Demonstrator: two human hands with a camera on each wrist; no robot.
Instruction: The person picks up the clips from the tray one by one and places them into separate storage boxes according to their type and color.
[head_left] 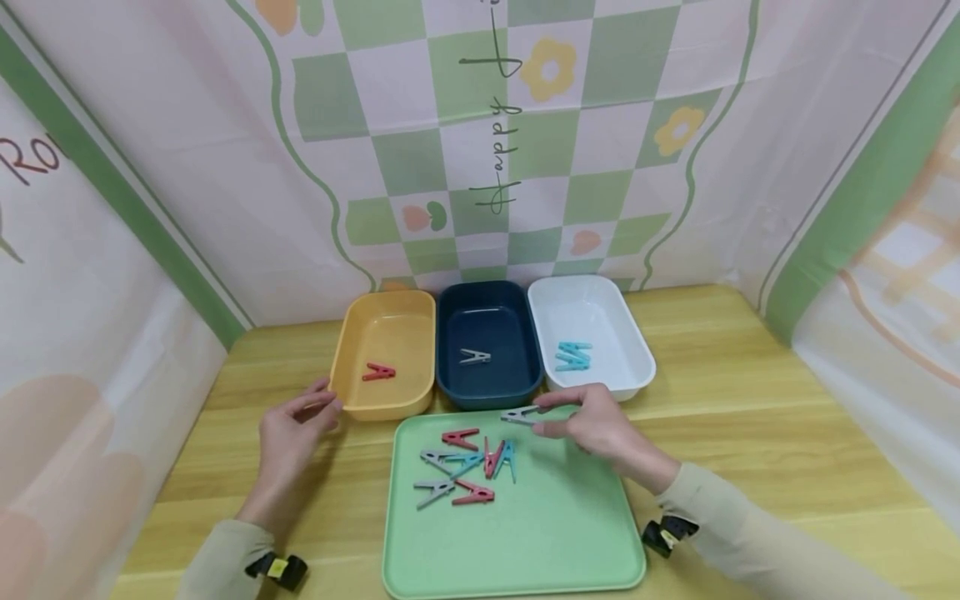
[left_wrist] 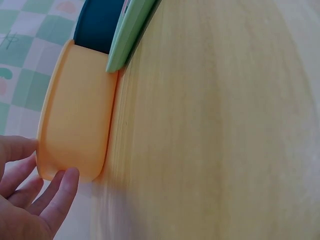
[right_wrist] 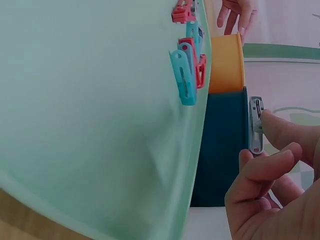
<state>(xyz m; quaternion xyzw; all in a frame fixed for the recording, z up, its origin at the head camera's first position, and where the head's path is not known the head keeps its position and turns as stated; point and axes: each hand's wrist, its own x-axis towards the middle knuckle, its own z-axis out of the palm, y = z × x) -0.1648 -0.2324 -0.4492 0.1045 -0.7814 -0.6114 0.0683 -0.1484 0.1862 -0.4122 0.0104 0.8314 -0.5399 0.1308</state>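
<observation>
My right hand (head_left: 600,425) pinches a grey clothespin (head_left: 519,415) between thumb and fingers, over the far edge of the green tray (head_left: 555,533); the right wrist view shows the same grey clothespin (right_wrist: 256,125) near the dark blue bin. My left hand (head_left: 292,433) touches the front left corner of the yellow bin (head_left: 382,412), its fingers loosely spread along the wall (left_wrist: 80,115). On the tray lie several clothespins: red (head_left: 474,493), grey (head_left: 433,492) and blue (head_left: 507,460). The yellow bin holds a red clothespin (head_left: 378,372).
The dark blue bin (head_left: 489,398) stands between the yellow bin and the white bin (head_left: 637,367). A grey clothespin (head_left: 475,357) lies in the dark blue one, blue clothespins (head_left: 573,357) in the white one. A patterned cloth (head_left: 480,167) rises behind the wooden table (head_left: 750,433).
</observation>
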